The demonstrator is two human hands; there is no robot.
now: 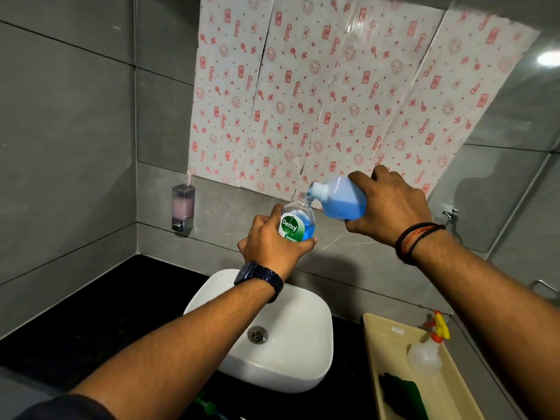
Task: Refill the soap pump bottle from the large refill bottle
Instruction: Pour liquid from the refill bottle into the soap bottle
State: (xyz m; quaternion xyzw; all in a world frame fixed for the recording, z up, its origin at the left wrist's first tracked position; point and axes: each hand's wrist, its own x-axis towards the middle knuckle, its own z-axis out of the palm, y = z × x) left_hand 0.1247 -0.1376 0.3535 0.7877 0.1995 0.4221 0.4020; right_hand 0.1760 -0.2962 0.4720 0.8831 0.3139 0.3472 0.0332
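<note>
My left hand [271,242] grips the clear soap pump bottle [298,221] with a green Dettol label, held upright above the sink with its neck open and blue liquid inside. My right hand [391,207] holds the large translucent refill bottle [339,197], tilted leftward with its mouth touching the small bottle's neck. Blue liquid fills the refill bottle's lower side. A green pump head [206,407] lies on the black counter near the bottom edge, partly hidden by my left forearm.
A white basin [303,344] with a metal drain sits on the black counter [91,313] below my hands. At right, a beige tray [391,347] holds a spray bottle [425,353] and a green-black cloth. A wall soap dispenser [182,207] hangs at left.
</note>
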